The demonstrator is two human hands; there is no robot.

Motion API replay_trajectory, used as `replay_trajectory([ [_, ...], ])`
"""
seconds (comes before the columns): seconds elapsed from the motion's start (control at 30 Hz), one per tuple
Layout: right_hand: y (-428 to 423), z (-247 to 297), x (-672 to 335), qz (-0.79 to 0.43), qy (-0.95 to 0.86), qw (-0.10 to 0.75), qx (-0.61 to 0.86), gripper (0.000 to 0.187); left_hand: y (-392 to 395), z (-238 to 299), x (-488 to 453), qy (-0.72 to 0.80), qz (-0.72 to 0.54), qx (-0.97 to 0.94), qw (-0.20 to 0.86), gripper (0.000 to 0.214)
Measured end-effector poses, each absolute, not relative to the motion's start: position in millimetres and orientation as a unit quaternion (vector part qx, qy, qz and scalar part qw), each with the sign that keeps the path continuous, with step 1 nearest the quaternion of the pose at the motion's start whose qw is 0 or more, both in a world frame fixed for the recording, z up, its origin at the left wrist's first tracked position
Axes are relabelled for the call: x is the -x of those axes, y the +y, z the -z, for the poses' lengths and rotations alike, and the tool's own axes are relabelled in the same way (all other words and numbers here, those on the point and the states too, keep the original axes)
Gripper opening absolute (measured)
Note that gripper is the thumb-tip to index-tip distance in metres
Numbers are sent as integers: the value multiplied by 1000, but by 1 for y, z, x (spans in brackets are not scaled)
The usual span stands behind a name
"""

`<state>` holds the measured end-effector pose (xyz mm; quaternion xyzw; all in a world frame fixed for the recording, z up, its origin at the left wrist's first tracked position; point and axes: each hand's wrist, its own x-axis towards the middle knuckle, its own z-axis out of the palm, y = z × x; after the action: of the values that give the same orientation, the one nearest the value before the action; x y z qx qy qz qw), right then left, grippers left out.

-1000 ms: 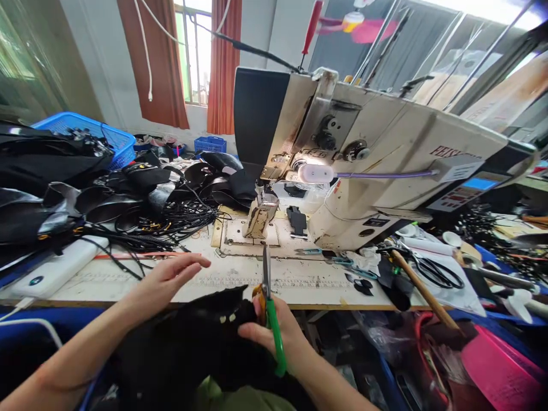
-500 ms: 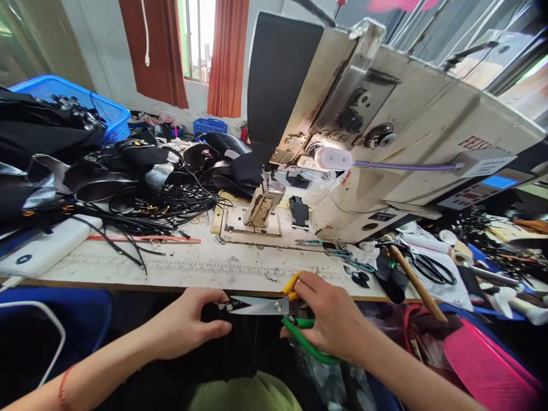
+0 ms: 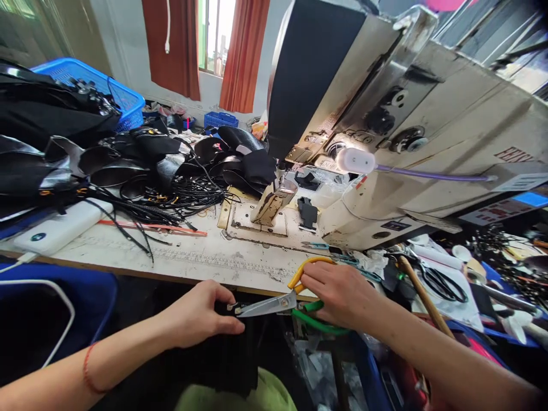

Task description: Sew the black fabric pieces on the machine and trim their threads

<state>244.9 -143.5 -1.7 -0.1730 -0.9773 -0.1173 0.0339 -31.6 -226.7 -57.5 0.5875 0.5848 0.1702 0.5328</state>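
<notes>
- so the left hand (image 3: 205, 314) is pinched tight on the top edge of the black fabric (image 3: 237, 354), holding it taut just under the table (image 3: 192, 260) edge, right at the blade tips
- the right hand (image 3: 342, 294) grips the scissors (image 3: 274, 304) through the yellow and green loops, blades level, pointing left
- the sewing machine (image 3: 385, 142) looms close behind, with tangled black cords (image 3: 171, 200) off left and spare shears (image 3: 436, 279) on the right
</notes>
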Motion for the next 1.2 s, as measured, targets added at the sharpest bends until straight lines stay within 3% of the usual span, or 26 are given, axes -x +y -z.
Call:
replay_trajectory([
  [0.13, -133, 9, -246, 142, -978, 58, 143, 21, -224, 64, 30, 553, -167, -568, 586, 33],
  [0.3, -137, 2, -239, 13, -981, -35, 191, 6, -224, 65, 31, 569, -168, -573, 565, 30],
  [0.53, -143, 9, -237, -25, -962, -122, 242, 4, -221, 61, 30, 582, -150, -576, 554, 31],
  [0.83, -166, 36, -245, -120, -931, -32, 343, 12, -219, 60, 31, 559, -155, -579, 573, 38],
  [0.9, -172, 30, -245, -119, -925, -42, 359, 5, -218, 58, 32, 551, -154, -579, 581, 39],
  [1.2, -184, 17, -249, -42, -922, -85, 375, 13, -219, 63, 31, 557, -148, -575, 580, 34],
])
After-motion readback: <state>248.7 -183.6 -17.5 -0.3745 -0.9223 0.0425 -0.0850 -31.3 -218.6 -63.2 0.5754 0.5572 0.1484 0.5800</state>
